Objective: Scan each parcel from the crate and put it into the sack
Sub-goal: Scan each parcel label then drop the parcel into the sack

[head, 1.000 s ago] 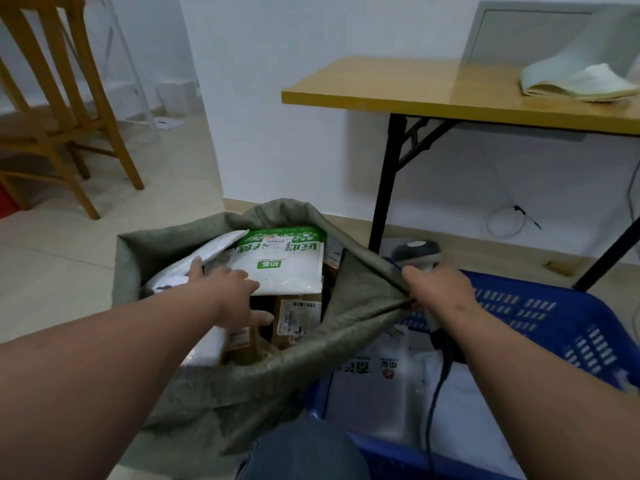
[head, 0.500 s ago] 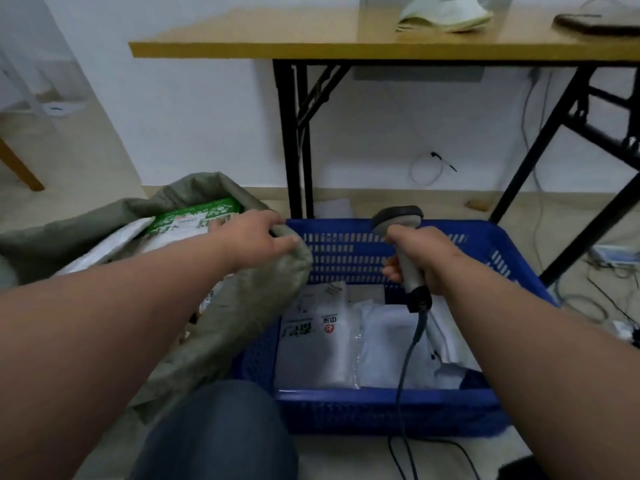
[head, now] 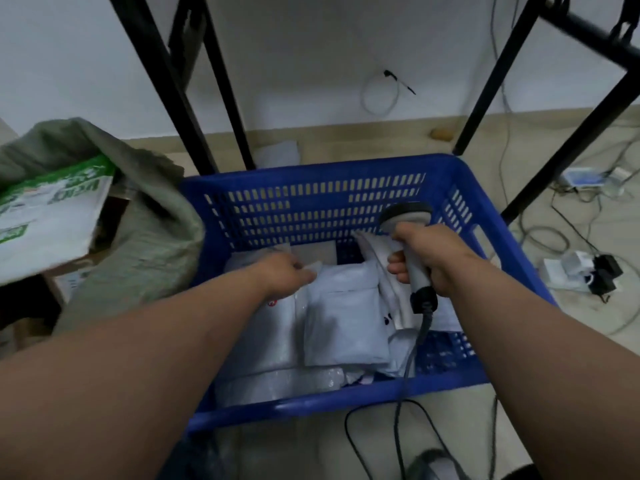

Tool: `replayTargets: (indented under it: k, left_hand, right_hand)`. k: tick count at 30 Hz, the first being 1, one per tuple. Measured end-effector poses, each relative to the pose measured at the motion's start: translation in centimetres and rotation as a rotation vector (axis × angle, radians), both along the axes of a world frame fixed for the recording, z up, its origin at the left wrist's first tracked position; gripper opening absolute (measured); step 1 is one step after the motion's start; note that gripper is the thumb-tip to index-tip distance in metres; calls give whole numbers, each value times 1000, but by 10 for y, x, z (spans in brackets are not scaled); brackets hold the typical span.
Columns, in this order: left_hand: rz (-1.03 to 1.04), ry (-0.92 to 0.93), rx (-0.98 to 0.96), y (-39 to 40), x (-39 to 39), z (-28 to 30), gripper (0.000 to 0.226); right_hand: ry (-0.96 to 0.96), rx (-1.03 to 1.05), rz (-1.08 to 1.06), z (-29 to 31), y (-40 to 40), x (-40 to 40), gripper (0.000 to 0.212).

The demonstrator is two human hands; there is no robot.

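Ahead of us a white wall [head: 311, 46] meets a beige tiled floor [head: 381, 140]. Black metal legs [head: 166, 81] of a bench slant down to the floor on the left, and a second pair of black legs [head: 491, 81] slants down on the right. We see a thin pale cable looped [head: 379, 95] against the wall between them, with a small dark plug end just above it. A small brownish object [head: 441, 134] lies on the floor at the foot of the wall. Far right, we make out tangled cables [head: 554, 237] on the floor, a white power strip [head: 568, 271] with black adapters [head: 604, 271] plugged in, and a pale device [head: 581, 176] further back.
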State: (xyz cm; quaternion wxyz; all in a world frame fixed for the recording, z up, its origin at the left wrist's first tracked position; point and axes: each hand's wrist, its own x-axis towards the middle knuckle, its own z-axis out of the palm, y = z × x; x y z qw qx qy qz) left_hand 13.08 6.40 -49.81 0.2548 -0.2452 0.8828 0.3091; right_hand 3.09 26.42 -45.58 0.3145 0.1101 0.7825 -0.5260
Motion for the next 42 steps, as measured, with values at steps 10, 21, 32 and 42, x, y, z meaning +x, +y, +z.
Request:
replayTargets:
  k: [10,21,32,42]
  left_hand:
    - [408,-233,227,31,-12,-123,77]
    - [565,-162,205,21,-30,-146,41]
    - [394,419,65,3,-16,-29,33]
    - [353,781,-44,16,38,64,13]
  right_hand:
    - [-247,51,51,-72,-3,-38,18]
    - [-235,65,57,-96,-18,-47,28]
    - [1,-47,-126,-16,1,-27,16]
    - [137,-156,-119,55,17,37,13]
